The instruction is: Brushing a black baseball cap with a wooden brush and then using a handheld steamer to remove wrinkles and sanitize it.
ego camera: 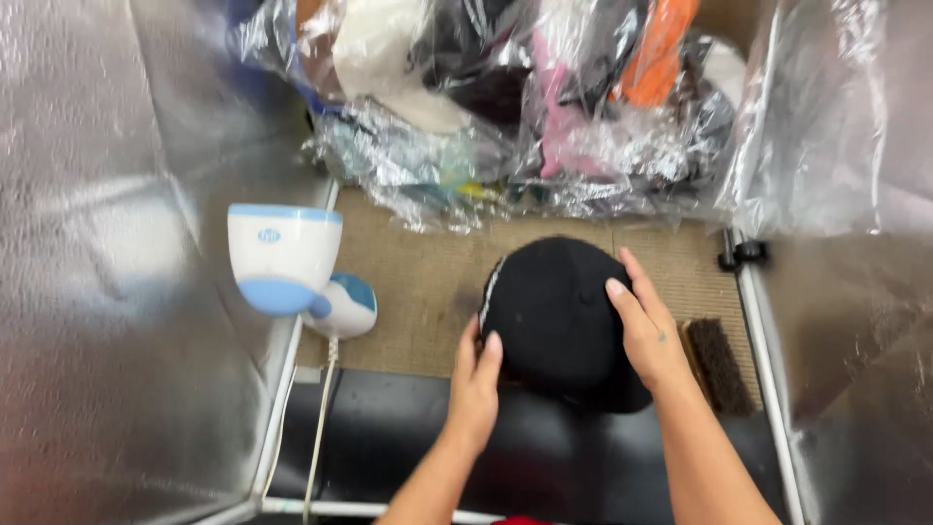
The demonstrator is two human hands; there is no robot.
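Observation:
A black cap [554, 316] sits on the brown mat [428, 277] in the middle of the workspace, its crown facing up. My left hand [474, 379] grips its near-left edge, fingers curled on the rim. My right hand [646, 331] rests over the cap's right side with fingers spread along the crown. Both hands hold the cap between them.
A white and blue handheld steamer [287, 262] stands at the left, its cord [319, 428] trailing down. A dark bristle brush [719, 365] lies right of the cap. A pile of caps in clear plastic bags [515, 97] fills the back. Silver foil walls [117, 262] enclose both sides.

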